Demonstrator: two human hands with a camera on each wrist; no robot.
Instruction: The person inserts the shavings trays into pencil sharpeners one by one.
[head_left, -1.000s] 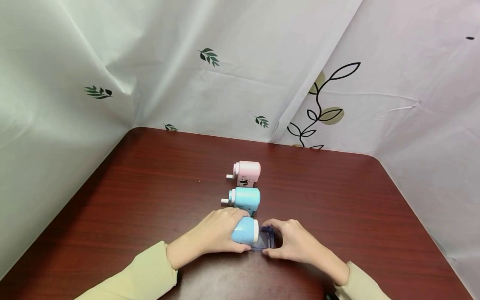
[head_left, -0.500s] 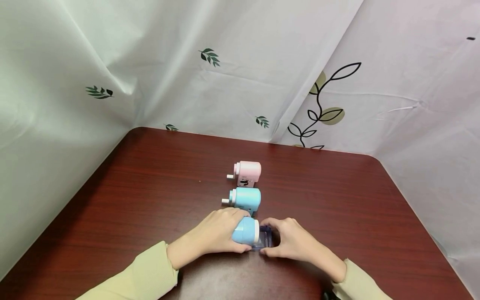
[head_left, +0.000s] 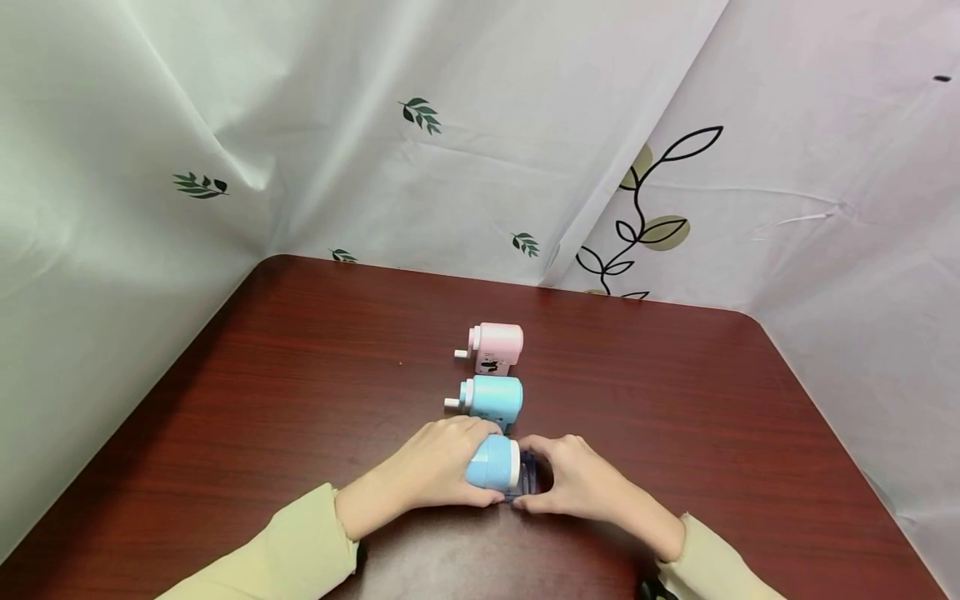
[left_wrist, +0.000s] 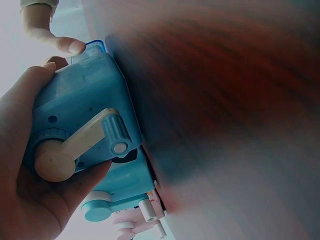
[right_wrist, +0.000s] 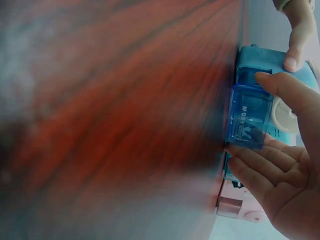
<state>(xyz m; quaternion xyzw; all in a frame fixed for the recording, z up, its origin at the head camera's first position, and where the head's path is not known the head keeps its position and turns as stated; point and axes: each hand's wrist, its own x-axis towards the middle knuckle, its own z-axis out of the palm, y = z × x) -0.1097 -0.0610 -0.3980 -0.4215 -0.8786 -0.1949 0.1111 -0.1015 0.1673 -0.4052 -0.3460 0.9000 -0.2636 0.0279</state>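
Observation:
My left hand (head_left: 435,467) grips a blue hand-crank pencil sharpener (head_left: 491,462) around its body, thumb on the near side. In the left wrist view its cream crank arm (left_wrist: 85,137) with a blue knob points toward that camera. My right hand (head_left: 581,479) pinches a see-through dark blue shavings drawer (right_wrist: 250,117) between thumb and fingers. The drawer sits partly inside the sharpener's lower end, its outer part sticking out to the right. White lettering shows on its front in the right wrist view.
Just behind stands a second light blue sharpener (head_left: 498,398), its crank to the left. Farther back is a pink sharpener (head_left: 500,343) with a dark print. All rest on a reddish-brown wooden table (head_left: 315,367), with a white leaf-patterned curtain (head_left: 465,167) around it.
My right hand has moved left with the drawer, and less of the drawer shows outside the sharpener. My left hand keeps the sharpener in nearly the same place.

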